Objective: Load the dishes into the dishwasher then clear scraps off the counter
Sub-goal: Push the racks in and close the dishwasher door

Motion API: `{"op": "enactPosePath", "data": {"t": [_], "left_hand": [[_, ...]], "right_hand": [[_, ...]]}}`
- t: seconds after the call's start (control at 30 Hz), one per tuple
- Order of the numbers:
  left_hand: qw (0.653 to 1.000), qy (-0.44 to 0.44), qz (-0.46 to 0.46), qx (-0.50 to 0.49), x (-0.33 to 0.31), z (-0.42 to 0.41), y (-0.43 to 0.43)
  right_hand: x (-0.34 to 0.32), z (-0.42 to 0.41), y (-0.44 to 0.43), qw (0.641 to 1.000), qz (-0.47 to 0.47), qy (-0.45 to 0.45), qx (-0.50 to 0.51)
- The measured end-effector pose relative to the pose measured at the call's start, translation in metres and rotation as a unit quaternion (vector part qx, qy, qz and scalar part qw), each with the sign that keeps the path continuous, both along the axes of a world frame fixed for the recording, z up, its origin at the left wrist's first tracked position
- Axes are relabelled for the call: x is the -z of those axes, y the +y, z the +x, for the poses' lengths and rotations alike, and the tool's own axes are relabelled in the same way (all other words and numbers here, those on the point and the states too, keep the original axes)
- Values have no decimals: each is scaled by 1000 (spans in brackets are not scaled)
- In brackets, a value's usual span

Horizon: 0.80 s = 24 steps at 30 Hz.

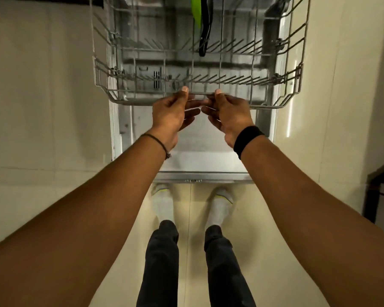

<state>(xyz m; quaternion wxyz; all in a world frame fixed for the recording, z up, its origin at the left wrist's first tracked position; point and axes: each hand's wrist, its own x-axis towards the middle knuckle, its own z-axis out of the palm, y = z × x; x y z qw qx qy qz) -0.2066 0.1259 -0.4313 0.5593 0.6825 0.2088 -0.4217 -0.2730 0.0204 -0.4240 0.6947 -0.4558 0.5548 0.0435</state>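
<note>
Head view, starting nearest: what's below you?
– My feet in white socks (163, 207) on the pale floor (192, 218), just short of the lowered dishwasher door (204, 160).
– And your hands?
– Both grip the front rail of the wire rack (273, 106), side by side and close together. My left hand (173, 111) has its thumb on top of the rail and its fingers curled under; my right hand (228, 114) does the same.
– Where does the rack sit?
– Out above the door. Toward its back a green utensil (196, 12) and a black utensil (205, 34) stand among the tines; I can't tell what they are.
</note>
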Motion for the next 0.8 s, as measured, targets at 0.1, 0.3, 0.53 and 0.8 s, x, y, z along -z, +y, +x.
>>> {"op": "enactPosePath", "data": {"t": [0.1,0.3,0.53,0.8], "left_hand": [[1000,-23,-8,5,-3,39,-26],[998,-61,-20,7,1,116,-79],[994,-102,-19,38,6,204,-135],[990,-131,-4,59,16,280,-185]], "right_hand": [[-2,42,-28,1000,-4,-3,4],[0,120,-81,999,-22,-24,21],[10,209,-142,999,-11,-43,31],[24,284,-197,997,-9,-60,50]]}}
